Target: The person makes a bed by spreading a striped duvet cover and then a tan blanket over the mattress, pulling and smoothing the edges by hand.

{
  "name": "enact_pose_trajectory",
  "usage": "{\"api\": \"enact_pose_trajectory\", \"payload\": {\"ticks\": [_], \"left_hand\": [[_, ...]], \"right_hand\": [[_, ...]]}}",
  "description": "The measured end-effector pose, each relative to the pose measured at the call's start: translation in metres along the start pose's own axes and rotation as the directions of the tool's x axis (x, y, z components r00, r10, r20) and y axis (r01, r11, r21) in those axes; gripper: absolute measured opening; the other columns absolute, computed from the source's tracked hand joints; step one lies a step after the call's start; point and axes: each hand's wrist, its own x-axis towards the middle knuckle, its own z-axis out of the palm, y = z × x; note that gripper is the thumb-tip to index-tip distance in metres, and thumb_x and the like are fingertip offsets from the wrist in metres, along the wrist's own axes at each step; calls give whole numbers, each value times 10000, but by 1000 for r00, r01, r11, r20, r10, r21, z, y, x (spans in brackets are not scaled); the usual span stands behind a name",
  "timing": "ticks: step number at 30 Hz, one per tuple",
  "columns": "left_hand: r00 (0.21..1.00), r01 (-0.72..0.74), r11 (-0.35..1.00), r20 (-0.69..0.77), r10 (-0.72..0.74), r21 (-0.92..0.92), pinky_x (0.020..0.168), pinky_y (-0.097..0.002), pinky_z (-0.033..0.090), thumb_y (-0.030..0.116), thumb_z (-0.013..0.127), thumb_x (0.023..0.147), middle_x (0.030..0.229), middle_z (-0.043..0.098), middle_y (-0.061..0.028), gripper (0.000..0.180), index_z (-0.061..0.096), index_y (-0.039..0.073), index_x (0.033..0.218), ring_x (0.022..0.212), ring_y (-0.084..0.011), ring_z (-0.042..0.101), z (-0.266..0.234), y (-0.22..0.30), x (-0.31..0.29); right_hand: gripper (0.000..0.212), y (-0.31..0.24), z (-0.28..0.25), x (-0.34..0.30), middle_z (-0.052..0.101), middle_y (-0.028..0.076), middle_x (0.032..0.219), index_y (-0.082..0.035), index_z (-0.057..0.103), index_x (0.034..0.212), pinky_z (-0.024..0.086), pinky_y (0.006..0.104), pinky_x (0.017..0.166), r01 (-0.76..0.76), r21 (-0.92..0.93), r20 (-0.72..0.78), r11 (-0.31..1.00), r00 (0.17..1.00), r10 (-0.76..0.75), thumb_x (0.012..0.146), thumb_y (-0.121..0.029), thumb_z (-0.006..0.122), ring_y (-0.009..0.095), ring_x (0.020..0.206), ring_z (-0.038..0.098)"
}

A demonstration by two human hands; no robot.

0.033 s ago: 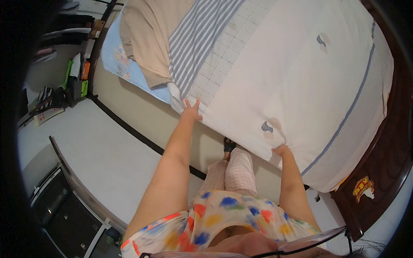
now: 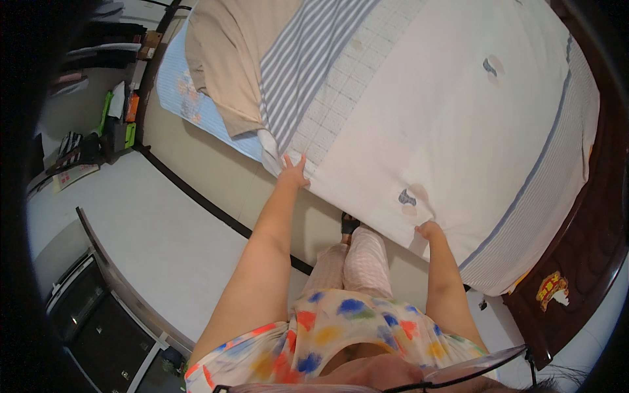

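Both hands are gripping the white quilt's (image 2: 458,124) near edge at frame centre: left hand (image 2: 294,171) fingers closing, right hand (image 2: 429,229) clenching.

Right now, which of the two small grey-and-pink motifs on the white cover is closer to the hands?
The lower motif, near the bed's edge beside the right hand. The other motif sits far up the white cover.
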Motion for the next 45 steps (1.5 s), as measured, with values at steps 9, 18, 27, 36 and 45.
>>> {"api": "enact_pose_trajectory", "payload": {"ticks": [9, 18, 27, 36, 45], "left_hand": [[993, -44, 997, 116, 37, 64, 904, -386, 412, 417, 709, 617, 1364, -46, -359, 1042, 27, 303, 1396, 1103, -417, 460, -22, -2, -5], [907, -415, 908, 62, 417, -52, 883, -399, 414, 436, 610, 726, 1380, 112, -297, 798, 198, 242, 1381, 1052, -419, 490, -33, -65, -8], [460, -458, 835, -722, 517, 306, 875, -383, 375, 68, 496, 725, 1039, 503, -76, 419, 505, 150, 1136, 989, -254, 479, -156, -180, 55], [581, -563, 747, -473, 662, 353, 784, -394, 414, 106, 506, 730, 842, 609, -115, 299, 554, 128, 1024, 851, -278, 565, -221, -213, 118], [758, -394, 796, -327, 564, 460, 658, -417, 450, 82, 494, 704, 736, 611, -118, 102, 566, 90, 776, 753, -291, 591, -231, -347, 97]], "right_hand": [[190, -238, -134, 16, 565, 172, 864, -36, 521, 831, 436, 414, 710, 508, 52, -429, 860, 789, -441, 757, -186, 612, 338, 822, 542], [590, -439, -155, 39, 506, 178, 1031, -46, 477, 1026, 467, 385, 793, 214, -65, -391, 975, 893, -222, 606, -340, 768, 331, 970, 515], [741, -457, -161, 42, 502, 175, 1054, -28, 465, 1043, 468, 375, 813, -100, 13, -295, 995, 950, 99, 473, -305, 849, 314, 1011, 512], [767, -462, -162, 40, 501, 175, 1071, -39, 457, 1061, 469, 378, 811, -94, -3, -342, 996, 935, 87, 455, -301, 847, 315, 1003, 521], [809, -455, -163, 46, 492, 169, 1114, -39, 445, 1110, 454, 384, 838, -140, -1, -305, 990, 943, 133, 460, -313, 840, 314, 1046, 497]]}}
